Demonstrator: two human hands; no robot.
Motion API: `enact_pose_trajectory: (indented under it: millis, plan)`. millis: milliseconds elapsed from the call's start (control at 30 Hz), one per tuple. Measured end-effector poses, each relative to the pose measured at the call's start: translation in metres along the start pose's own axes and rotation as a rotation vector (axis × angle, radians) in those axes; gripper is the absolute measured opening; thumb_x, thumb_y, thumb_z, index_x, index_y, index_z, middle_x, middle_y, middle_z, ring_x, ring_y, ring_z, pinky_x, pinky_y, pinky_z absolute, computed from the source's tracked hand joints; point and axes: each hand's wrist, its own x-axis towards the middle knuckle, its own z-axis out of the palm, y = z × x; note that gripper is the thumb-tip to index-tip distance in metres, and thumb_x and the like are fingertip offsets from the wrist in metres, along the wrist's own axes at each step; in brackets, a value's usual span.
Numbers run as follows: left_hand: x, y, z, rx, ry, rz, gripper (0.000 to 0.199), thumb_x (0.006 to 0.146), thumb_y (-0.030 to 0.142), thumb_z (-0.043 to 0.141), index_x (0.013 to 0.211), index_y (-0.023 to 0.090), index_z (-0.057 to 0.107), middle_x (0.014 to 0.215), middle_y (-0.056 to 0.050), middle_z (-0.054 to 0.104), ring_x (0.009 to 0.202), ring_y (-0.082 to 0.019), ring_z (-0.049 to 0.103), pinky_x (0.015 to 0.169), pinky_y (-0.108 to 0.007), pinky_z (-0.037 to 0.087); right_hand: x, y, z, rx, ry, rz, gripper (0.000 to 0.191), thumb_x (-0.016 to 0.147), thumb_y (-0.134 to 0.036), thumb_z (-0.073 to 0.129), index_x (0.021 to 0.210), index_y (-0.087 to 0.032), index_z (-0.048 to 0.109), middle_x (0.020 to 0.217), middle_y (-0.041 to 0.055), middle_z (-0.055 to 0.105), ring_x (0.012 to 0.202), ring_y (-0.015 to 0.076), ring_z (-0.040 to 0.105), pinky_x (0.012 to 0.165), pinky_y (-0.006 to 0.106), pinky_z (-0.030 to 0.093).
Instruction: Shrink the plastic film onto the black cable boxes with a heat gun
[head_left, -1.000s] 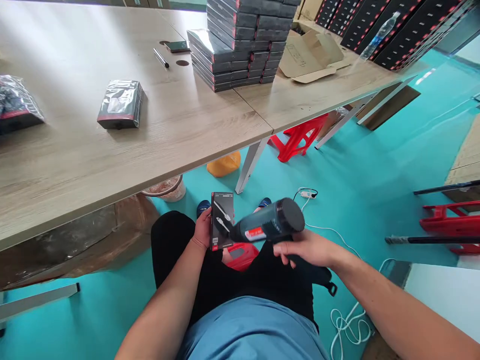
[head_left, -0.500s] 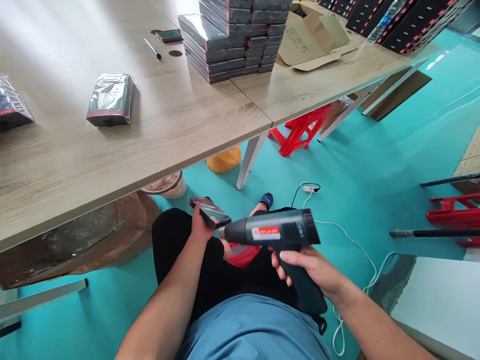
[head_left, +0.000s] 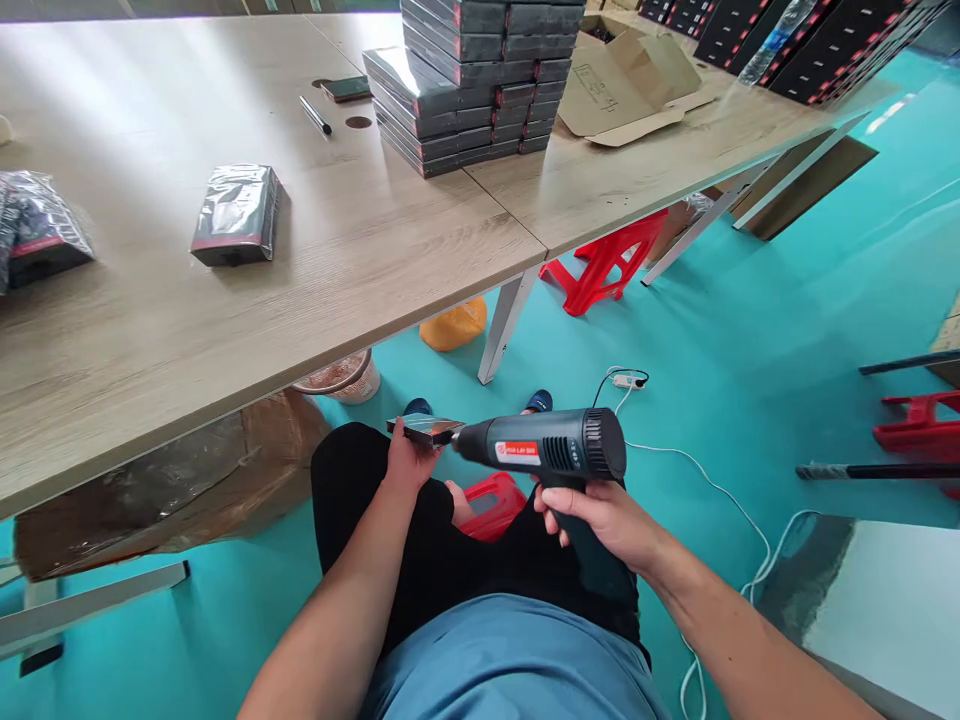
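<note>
Blue-grey heat gun (head_left: 553,447) in curled right hand (head_left: 596,508); left hand (head_left: 409,462) clasps slim box (head_left: 429,430); bucket (head_left: 364,384) holds crumpled film (head_left: 330,374).

Heat gun (head_left: 536,445) right of box (head_left: 431,429), table (head_left: 360,240) beyond both

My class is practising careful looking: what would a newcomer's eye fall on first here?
Probably first the dark heat gun with its red label, in the right hand just below the picture's middle, pointing toward the thin box in the left hand. Next, the stack of dark boxes on the wooden table at the top centre, and the bright turquoise floor spreading to the right.
</note>
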Motion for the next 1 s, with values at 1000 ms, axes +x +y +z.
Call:
enact_pose_trajectory:
  millis: [1000]
  plan:
    - [-0.015,0.005,0.001,-0.005,-0.070,0.107,0.034,0.067,0.026,0.061,0.099,0.016,0.068,0.091,-0.010,0.075,0.084,-0.031,0.074,0.078,-0.046,0.062,-0.021,0.016,-0.020,0.440,0.113,0.037,0.041,0.076,-0.045,0.087,0.102,-0.015,0.078,0.085,0.0072,0.075,0.068,0.0179,0.068,0.055,0.024,0.057]
